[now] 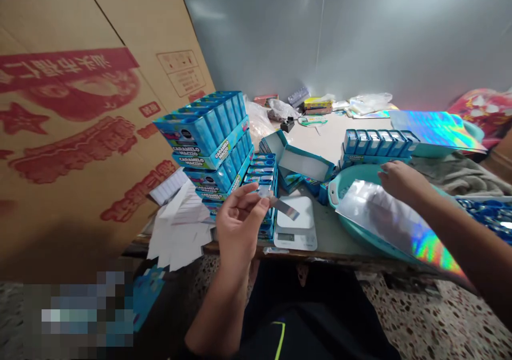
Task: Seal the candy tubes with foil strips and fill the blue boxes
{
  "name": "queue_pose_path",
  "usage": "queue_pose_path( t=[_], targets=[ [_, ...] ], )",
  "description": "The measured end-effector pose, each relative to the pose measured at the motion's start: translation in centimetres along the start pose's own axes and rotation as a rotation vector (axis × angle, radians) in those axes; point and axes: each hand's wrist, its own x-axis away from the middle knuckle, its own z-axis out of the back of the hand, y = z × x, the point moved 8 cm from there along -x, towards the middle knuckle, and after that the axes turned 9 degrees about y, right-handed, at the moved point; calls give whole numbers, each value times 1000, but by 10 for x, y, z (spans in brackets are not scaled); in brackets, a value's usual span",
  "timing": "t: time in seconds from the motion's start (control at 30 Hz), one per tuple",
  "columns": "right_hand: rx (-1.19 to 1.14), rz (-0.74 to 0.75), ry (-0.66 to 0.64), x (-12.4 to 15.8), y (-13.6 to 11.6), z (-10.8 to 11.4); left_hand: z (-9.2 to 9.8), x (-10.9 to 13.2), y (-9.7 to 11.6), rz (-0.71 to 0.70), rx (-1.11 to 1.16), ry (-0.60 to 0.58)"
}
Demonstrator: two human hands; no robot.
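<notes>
Over table (334, 237) | left grip (240, 226) pinches foil strip (285, 208), end hidden | right grip (402, 181) spread on holographic sheet (394, 221)

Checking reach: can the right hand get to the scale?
Probably yes: the right hand rests on the holographic foil bag; only the teal basin's rim lies between it and the scale.

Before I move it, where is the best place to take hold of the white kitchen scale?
Grip the white kitchen scale by its front edge, beside the display, coming from the near side. That edge lies open toward the table's rim, while its left side sits close to the stacked blue boxes.
</notes>
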Motion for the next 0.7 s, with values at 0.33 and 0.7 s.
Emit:
queue_pose_path(
  t=[0.33, 0.7],
  targets=[
    [-456, 153, -124, 56, -200, 35, 2, -4, -5, -17, -70, -16],
    [-1088, -76, -214, 68, -220, 13, -23, 16, -9, 139, -283, -439]
  ],
)
